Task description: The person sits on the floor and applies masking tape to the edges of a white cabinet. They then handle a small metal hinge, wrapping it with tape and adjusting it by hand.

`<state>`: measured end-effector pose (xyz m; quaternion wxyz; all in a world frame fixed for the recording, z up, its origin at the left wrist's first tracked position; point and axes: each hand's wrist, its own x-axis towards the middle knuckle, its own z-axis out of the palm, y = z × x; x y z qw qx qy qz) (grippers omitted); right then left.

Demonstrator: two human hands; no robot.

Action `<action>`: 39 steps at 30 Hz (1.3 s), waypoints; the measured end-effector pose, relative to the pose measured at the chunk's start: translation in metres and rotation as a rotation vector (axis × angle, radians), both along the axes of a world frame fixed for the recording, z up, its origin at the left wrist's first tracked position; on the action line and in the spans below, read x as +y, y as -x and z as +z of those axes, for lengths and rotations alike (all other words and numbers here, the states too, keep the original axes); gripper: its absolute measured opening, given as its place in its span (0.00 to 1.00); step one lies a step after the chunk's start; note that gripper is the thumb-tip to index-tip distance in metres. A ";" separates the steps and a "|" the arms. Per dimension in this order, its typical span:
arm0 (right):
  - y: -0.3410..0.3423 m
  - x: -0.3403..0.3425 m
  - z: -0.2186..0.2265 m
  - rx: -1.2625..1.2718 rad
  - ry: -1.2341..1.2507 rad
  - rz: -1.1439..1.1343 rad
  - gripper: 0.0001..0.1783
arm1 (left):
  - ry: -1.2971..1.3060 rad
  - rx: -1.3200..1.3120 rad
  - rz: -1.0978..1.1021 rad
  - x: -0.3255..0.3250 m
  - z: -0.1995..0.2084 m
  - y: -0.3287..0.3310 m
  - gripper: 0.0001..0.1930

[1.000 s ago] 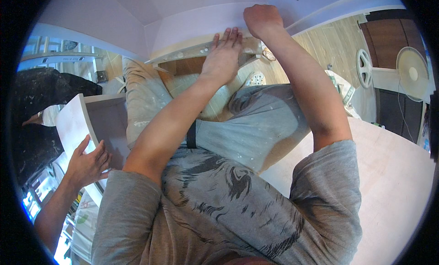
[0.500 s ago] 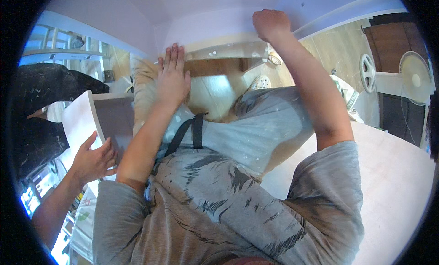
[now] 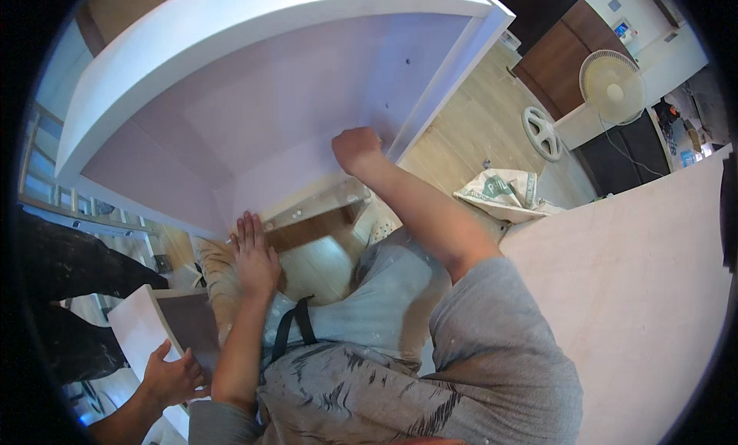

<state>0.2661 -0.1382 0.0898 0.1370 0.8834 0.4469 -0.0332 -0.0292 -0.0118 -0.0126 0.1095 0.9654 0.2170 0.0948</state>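
Observation:
A white drawer-like box [image 3: 254,14] with a pale lilac inside tilts up before me. My left hand [image 3: 256,262] lies with straight fingers against its near lower edge, beside a clear, paint-flecked strip [image 3: 319,200]. At the box's near right inner corner, my right hand [image 3: 358,150] is clenched in a fist, the back of the hand toward me. Nothing sticks out of the fist. At lower left another person's hand [image 3: 175,377] rests with bent fingers at the edge of a smaller white drawer [image 3: 142,322], next to my left forearm.
A person in dark, paint-spotted trousers [image 3: 69,268] stands at left near a ladder [image 3: 73,210]. At right are a crumpled bag [image 3: 500,190], a white wheel-shaped base [image 3: 543,134], a fan [image 3: 612,88] and a broad pale board [image 3: 623,291] beside me.
My view has tilted up and turned right, so more of the box and the room shows. Both my hands stay near the same parts of the box, left flat, right clenched.

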 end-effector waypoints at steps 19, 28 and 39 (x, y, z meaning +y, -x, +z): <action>0.002 0.003 0.008 0.043 0.014 -0.061 0.13 | 0.002 -0.020 -0.001 0.001 0.000 0.000 0.43; -0.002 0.001 0.003 0.031 0.005 -0.054 0.13 | 0.012 -0.016 -0.011 0.002 -0.001 0.002 0.46; 0.001 -0.001 0.010 0.037 -0.011 -0.065 0.12 | -0.018 -0.015 -0.015 0.003 -0.008 0.002 0.47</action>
